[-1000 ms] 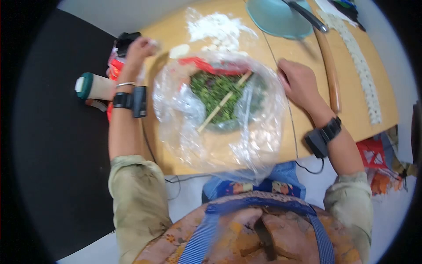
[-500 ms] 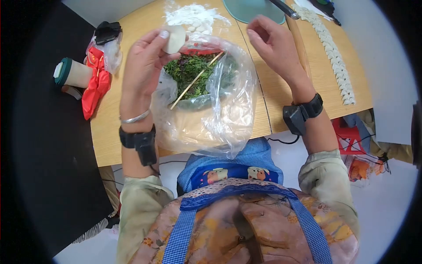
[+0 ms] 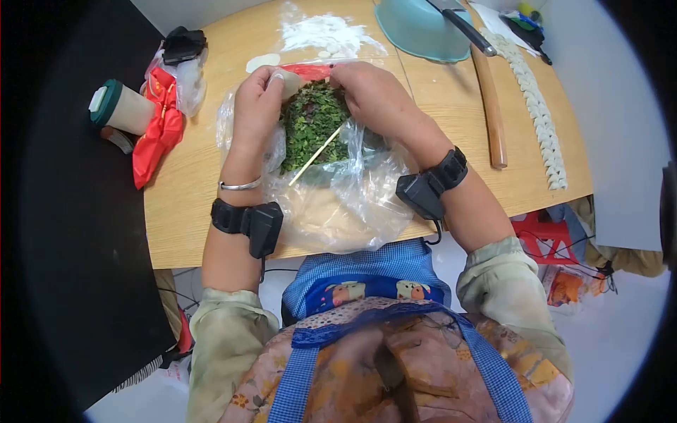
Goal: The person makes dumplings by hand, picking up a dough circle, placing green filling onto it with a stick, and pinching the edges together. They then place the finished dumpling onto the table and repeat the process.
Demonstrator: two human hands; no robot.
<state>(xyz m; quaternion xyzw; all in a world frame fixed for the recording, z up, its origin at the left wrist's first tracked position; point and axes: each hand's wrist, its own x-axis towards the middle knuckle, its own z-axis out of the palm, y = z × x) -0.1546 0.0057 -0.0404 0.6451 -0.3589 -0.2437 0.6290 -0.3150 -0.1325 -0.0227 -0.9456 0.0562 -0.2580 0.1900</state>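
A clear plastic bag [image 3: 331, 218] lies open on the table, filled with chopped green leaves [image 3: 314, 120]. One thin wooden stick, probably a chopstick [image 3: 314, 156], lies slantwise on the greens. My left hand [image 3: 259, 106] is closed at the bag's far left side, pinching a round pale dough wrapper [image 3: 288, 83]. At the far right rim, my right hand [image 3: 374, 99] is closed with curled fingers at the plastic bag; its fingertips are partly hidden. Another flat dough wrapper [image 3: 263, 63] lies on the table just beyond my left hand.
White flour [image 3: 328, 35] is spread at the back. A teal bowl [image 3: 416, 32] has a black-handled knife [image 3: 469, 32] across it. Right of it lie a rolling pin [image 3: 491, 113] and a long row of pale dumplings [image 3: 532, 106]. A lidded cup [image 3: 123, 107] and red bag [image 3: 159, 127] stand left.
My left hand has come down to the bag with the wrapper. My right hand has moved left and down to the bag's rim. The bag's opening looks narrower and the chopstick has shifted.
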